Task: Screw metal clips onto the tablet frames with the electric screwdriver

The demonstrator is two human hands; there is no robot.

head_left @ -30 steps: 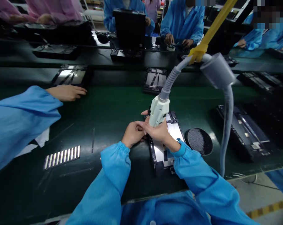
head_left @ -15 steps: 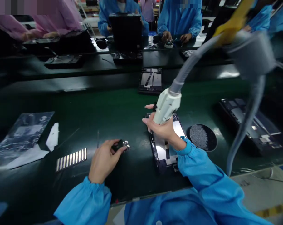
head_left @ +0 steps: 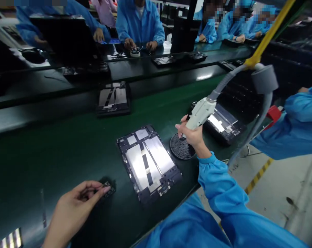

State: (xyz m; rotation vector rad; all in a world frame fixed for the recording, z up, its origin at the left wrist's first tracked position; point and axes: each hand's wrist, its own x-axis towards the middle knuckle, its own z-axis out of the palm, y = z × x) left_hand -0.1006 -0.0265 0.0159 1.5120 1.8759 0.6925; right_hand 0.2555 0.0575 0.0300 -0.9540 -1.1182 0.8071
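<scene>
My right hand [head_left: 192,136] is wrapped round a white electric screwdriver [head_left: 201,112] hung on a grey hose, and holds it over a round black screw tray [head_left: 180,148]. My left hand [head_left: 75,203] pinches a small dark component [head_left: 108,189] against the green belt at the lower left. Between my hands lies an opened tablet frame [head_left: 148,162] with silver shielding plates, untouched.
Another tablet frame [head_left: 114,97] lies further up the green conveyor belt [head_left: 68,144], and one more [head_left: 223,125] sits to the right. A co-worker's blue sleeve [head_left: 295,124] reaches in at the right. People in blue coats work across the far bench. The floor drops off past the belt's near edge.
My view swung right. The right hand carried the screwdriver off the tablet frame to above the screw tray. The left hand stays pinched on the small component on the belt.
</scene>
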